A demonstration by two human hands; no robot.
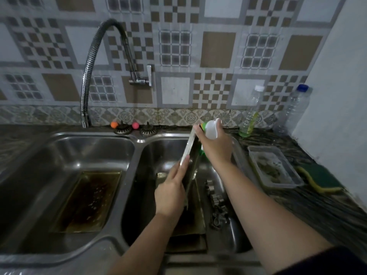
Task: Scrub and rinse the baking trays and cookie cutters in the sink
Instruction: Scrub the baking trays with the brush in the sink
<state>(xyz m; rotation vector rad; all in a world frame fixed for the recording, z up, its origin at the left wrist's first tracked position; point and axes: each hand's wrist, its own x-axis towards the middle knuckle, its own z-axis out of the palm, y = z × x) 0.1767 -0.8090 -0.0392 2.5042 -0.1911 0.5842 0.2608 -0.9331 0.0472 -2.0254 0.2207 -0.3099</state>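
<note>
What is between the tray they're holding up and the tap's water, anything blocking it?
Nothing visible blocks it. The left hand holds the tray on edge in the right basin; the spout hangs over the left basin, with only the divider between.

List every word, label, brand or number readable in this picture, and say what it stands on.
None can be read.
Bottle with white cap: clear, no label shows.
Bottle with blue cap: clear, no label shows.
White-and-green scrubber in the right hand: no print visible.
Baking tray held by the left hand: bare metal, blurred.
Wall tiles: patterns only.
</note>
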